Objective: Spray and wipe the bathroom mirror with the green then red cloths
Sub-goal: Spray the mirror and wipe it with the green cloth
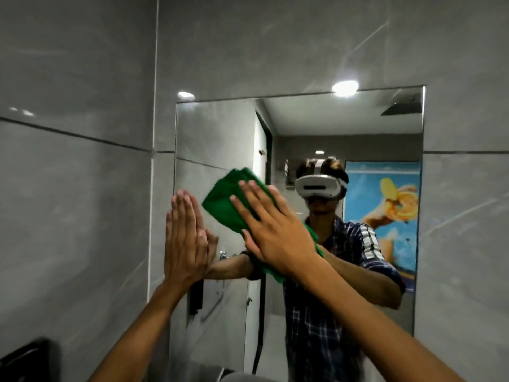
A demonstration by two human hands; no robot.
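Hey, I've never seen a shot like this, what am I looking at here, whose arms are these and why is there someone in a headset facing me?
There is one picture, from a camera worn on a person's head, so the arms reaching in from the bottom are their own. They face a bathroom mirror on a grey tiled wall; the figure in the white headset is their reflection. The right hand presses a green cloth flat on the glass, palm spread. The left hand rests open against the mirror's left edge, holding nothing. No red cloth or spray bottle shows here.
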